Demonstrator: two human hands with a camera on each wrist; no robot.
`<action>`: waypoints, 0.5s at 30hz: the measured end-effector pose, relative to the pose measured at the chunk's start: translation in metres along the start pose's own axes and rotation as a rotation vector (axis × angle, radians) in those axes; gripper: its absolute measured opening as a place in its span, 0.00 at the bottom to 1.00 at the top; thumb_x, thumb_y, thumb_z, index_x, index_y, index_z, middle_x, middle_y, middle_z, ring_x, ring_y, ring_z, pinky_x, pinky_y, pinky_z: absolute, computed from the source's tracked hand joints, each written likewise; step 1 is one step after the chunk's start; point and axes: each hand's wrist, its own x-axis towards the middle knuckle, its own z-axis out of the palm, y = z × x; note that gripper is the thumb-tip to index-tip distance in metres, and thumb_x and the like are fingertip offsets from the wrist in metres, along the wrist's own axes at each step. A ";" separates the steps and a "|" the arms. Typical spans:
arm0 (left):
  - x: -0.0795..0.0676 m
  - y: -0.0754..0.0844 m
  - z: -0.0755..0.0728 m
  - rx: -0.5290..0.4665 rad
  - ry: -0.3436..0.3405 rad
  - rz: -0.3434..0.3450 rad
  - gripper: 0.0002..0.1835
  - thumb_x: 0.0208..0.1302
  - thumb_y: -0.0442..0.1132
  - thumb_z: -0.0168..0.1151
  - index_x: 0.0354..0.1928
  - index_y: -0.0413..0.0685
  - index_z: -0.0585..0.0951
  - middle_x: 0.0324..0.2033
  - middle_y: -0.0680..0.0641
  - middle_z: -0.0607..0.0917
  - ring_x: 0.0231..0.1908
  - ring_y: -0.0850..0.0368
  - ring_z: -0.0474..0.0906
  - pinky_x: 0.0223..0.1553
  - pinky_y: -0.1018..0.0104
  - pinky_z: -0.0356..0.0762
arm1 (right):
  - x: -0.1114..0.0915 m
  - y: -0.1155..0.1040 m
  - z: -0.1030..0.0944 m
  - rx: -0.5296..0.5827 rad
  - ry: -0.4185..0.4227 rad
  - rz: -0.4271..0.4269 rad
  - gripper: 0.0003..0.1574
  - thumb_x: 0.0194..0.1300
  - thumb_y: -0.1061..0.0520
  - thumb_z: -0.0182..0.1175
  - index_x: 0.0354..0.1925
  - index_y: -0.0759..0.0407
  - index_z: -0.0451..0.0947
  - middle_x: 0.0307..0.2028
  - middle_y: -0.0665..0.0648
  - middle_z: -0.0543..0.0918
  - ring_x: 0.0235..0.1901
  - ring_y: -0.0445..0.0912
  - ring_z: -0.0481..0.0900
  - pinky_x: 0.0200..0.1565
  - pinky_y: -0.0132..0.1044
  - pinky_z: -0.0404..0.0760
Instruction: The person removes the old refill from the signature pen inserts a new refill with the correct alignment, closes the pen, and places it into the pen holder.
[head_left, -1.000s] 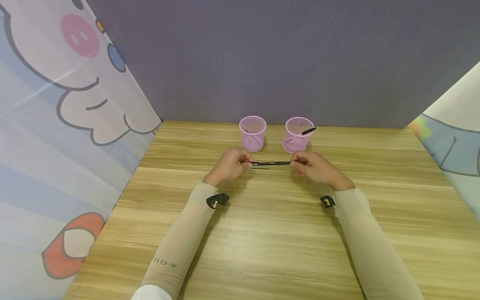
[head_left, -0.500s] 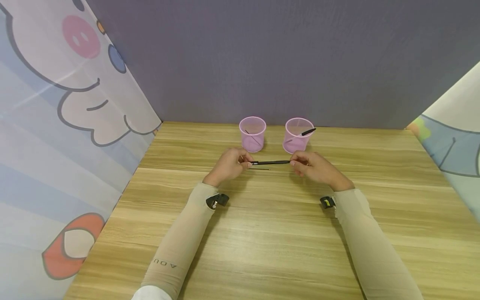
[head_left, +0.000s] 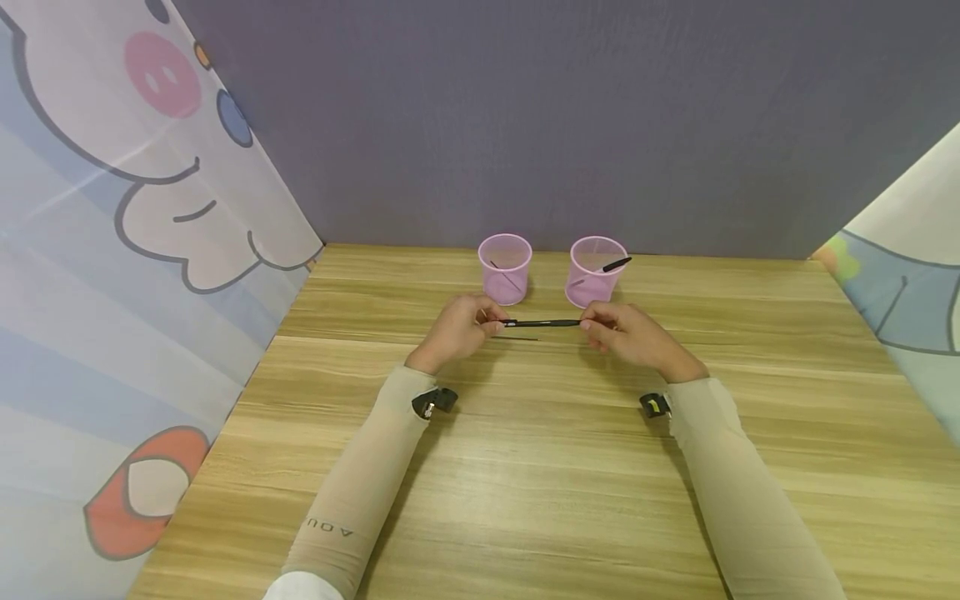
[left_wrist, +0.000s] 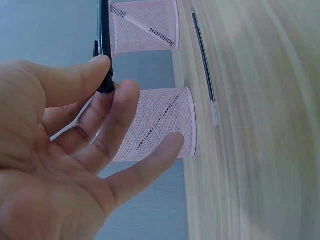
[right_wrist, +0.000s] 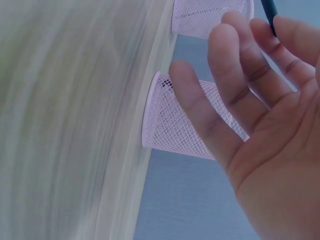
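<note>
A slim black pen (head_left: 543, 323) is held level over the table between both hands. My left hand (head_left: 461, 331) pinches its clip end between thumb and fingers, as the left wrist view shows close up. At the pen's other end, my right hand (head_left: 633, 333) grips it with thumb and index finger, the remaining fingers spread loosely in the right wrist view. Below the pen lies a thin dark pen refill (left_wrist: 204, 62) with a clear end, flat on the wood.
Two pink mesh cups stand behind the hands near the grey back panel (head_left: 570, 125). The left cup (head_left: 504, 287) holds a thin dark stick; in the right cup (head_left: 589, 292) leans a pen (head_left: 617, 264) with a black end above the rim.
The pen has risen slightly, and the gap between it and the refill looks a little wider. Both hands keep their grip and have barely moved.
</note>
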 end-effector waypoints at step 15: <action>0.000 0.007 -0.002 0.001 0.015 0.030 0.06 0.68 0.35 0.67 0.44 0.47 0.87 0.41 0.49 0.85 0.39 0.56 0.81 0.39 0.65 0.79 | -0.004 0.000 -0.006 0.016 0.044 0.006 0.12 0.78 0.55 0.55 0.41 0.61 0.78 0.29 0.60 0.81 0.29 0.48 0.77 0.31 0.34 0.75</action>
